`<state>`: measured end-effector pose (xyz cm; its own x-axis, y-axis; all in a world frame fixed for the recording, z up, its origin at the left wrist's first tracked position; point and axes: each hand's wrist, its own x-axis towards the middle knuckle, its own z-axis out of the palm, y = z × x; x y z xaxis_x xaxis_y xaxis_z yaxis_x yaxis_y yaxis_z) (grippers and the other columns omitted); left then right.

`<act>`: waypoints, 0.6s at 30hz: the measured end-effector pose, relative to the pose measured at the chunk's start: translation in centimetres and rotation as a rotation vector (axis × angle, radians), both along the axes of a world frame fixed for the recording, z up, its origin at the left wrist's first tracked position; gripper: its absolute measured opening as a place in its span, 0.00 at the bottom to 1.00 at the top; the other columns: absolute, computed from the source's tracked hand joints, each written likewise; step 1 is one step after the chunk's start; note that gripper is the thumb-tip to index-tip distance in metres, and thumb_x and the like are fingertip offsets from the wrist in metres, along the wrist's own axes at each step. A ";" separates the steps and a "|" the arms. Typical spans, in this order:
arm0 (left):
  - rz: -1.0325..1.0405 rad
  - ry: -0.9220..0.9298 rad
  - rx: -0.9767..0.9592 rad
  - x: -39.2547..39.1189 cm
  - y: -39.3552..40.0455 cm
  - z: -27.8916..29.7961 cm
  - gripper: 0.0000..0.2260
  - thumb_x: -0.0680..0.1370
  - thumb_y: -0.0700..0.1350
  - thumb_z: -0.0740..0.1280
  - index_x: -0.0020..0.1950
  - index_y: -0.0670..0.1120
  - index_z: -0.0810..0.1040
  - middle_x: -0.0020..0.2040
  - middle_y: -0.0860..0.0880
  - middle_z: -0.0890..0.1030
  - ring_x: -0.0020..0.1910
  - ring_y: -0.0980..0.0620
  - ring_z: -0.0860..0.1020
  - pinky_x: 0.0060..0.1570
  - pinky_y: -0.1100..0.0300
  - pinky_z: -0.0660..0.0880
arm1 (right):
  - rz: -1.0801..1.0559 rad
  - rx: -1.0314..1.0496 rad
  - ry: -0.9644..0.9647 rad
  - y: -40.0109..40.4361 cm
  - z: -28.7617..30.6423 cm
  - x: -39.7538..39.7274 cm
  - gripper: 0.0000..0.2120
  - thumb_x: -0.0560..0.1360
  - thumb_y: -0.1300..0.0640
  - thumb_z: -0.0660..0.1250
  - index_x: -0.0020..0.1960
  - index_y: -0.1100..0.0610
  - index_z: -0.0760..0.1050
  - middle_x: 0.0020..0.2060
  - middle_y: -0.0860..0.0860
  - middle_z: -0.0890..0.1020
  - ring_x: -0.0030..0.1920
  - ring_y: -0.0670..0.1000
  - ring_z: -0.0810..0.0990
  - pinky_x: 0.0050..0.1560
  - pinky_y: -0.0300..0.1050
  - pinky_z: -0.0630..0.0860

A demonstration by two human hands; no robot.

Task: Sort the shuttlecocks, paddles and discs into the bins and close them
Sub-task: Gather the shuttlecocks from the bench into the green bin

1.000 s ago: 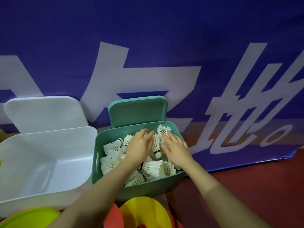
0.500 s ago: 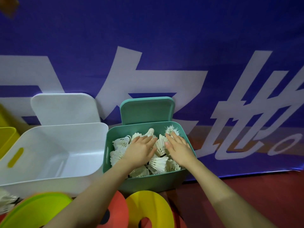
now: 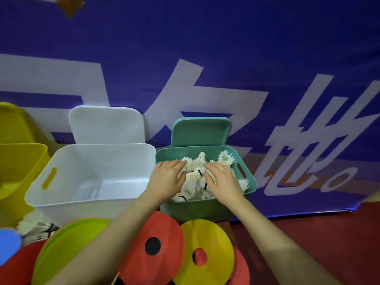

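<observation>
Fingers (image 3: 176, 164) of the left hand (image 3: 166, 179) and right hand (image 3: 224, 182) lie nearly straight, pressing flat on the shuttlecocks (image 3: 193, 182) heaped in the teal bin (image 3: 205, 210); whatever lies beneath the palms is hidden. Its lid (image 3: 200, 131) leans behind it, to the far side. The white bin (image 3: 92, 175) stands left. Near, discs (image 3: 207, 249) overlap (edges cut off), and blurred loose shuttlecocks (image 3: 35, 227) lie far left.

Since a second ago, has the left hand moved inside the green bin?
Yes, slightly. The left hand now lies flatter on the shuttlecocks, nearer the green bin's left wall.
</observation>
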<state>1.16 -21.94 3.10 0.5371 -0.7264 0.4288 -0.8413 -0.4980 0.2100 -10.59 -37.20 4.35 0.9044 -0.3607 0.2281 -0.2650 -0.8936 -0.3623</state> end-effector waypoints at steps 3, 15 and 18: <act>-0.004 0.004 0.014 0.2 3.4 -0.1 0.20 0.74 0.52 0.55 0.55 0.46 0.81 0.50 0.48 0.84 0.44 0.46 0.82 0.45 0.53 0.77 | -0.010 -0.010 0.004 3.8 0.0 0.1 0.18 0.80 0.53 0.57 0.69 0.52 0.69 0.65 0.48 0.73 0.65 0.50 0.68 0.65 0.47 0.62; 0.061 0.041 -0.014 -0.3 16.9 -0.6 0.16 0.73 0.49 0.59 0.52 0.45 0.82 0.47 0.47 0.84 0.42 0.44 0.82 0.44 0.51 0.76 | 0.025 0.014 0.006 16.8 -0.8 0.2 0.16 0.78 0.56 0.60 0.65 0.54 0.73 0.60 0.51 0.78 0.61 0.55 0.73 0.62 0.48 0.64; 0.103 0.051 -0.047 -0.7 20.1 -0.5 0.15 0.73 0.48 0.61 0.53 0.44 0.82 0.48 0.46 0.84 0.44 0.42 0.81 0.46 0.49 0.74 | 0.083 0.022 0.011 19.3 -0.7 0.4 0.16 0.78 0.56 0.59 0.66 0.54 0.73 0.59 0.51 0.78 0.61 0.55 0.73 0.61 0.48 0.64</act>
<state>0.44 -1.84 2.57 0.6298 -0.6461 0.4312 -0.7739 -0.5696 0.2769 -10.14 -17.87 3.69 0.9337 -0.2895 0.2105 -0.1950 -0.9045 -0.3792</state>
